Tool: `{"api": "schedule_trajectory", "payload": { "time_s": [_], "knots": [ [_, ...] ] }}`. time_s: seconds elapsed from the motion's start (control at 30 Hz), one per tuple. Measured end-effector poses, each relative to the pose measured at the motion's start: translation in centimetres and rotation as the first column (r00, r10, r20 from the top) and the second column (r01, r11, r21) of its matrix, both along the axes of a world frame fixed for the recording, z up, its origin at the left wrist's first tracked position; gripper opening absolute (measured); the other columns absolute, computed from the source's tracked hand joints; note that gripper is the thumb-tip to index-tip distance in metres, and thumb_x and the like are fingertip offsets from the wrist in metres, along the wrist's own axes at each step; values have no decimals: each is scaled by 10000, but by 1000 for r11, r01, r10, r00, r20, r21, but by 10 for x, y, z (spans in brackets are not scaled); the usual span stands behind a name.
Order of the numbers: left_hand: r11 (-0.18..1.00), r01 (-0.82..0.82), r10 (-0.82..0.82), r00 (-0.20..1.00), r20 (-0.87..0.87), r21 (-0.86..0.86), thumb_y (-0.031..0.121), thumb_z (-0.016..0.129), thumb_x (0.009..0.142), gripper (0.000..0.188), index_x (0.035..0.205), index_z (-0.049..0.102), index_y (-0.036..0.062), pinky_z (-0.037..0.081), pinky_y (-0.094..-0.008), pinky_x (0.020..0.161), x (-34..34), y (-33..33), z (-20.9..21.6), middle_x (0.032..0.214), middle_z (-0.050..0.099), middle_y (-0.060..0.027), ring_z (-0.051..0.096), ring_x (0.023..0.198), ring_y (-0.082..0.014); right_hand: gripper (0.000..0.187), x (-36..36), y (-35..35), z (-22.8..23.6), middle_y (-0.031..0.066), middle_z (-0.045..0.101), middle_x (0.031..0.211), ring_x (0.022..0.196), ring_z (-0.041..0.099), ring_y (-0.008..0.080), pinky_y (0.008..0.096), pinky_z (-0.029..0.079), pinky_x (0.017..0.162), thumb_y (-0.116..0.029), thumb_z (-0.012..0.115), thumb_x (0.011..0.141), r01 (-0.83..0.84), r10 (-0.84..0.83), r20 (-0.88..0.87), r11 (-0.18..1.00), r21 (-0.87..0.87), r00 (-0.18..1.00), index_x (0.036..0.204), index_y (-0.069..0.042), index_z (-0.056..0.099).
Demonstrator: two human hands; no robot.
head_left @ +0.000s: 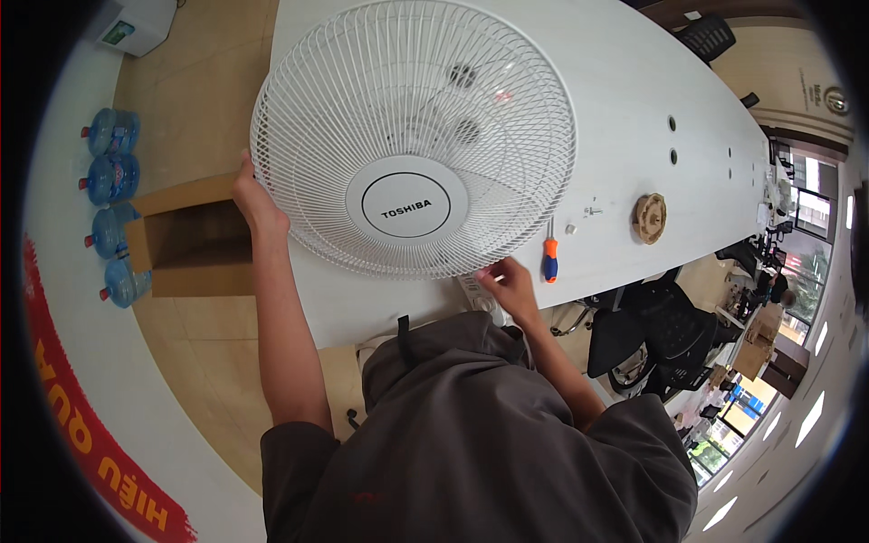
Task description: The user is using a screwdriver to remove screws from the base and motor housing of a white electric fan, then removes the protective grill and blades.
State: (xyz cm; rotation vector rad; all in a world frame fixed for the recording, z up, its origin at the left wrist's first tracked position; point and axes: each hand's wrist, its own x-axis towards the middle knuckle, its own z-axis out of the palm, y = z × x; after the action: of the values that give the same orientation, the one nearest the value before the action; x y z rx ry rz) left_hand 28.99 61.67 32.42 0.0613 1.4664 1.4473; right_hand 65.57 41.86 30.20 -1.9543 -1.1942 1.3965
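Observation:
A white wire fan grille [299, 118] with a round cap [407, 222] at its middle takes up the upper centre, over the white table. Fan blades show faintly through its wires. My left hand [260, 201] grips the grille's left rim, its fingers partly hidden behind the edge. At the lower right rim, my right hand [512, 291] is closed, with thumb and fingertips pinching the edge. A screwdriver [550, 261] with an orange and blue handle lies just right of the grille. Near it are a small white piece [571, 229] and several small screws [593, 212].
A brown round disc-like part [649, 219] lies farther right on the white table [625, 109]. An open cardboard box [204, 279] stands at the left, beside several blue water bottles [110, 231]. A black office chair [656, 326] is by the table's near right edge.

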Motion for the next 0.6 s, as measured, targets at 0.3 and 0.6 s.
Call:
{"api": "schedule_trajectory", "payload": {
  "time_s": [0.3, 0.6],
  "knots": [
    [999, 18, -17, 1000, -11, 28, 303, 398, 1039, 461, 1244, 573, -71, 449, -377, 955, 0, 2, -12, 1232, 614, -152, 600, 1087, -259, 576, 37, 58, 39, 119, 561, 1200, 1104, 568, 204, 353, 507, 935, -17, 764, 797, 260, -186, -408, 956, 136, 894, 1269, 26, 437],
    [993, 62, -63, 998, 10, 99, 417, 455, 1015, 581, 1316, 495, -79, 360, -387, 1061, -8, -11, -40, 1355, 517, -172, 506, 1218, -267, 551, 30, 59, 27, 120, 625, 1077, 989, 621, 186, 336, 536, 910, -44, 817, 754, 297, -256, -229, 940, 166, 939, 1175, 32, 470]
  ]
}}
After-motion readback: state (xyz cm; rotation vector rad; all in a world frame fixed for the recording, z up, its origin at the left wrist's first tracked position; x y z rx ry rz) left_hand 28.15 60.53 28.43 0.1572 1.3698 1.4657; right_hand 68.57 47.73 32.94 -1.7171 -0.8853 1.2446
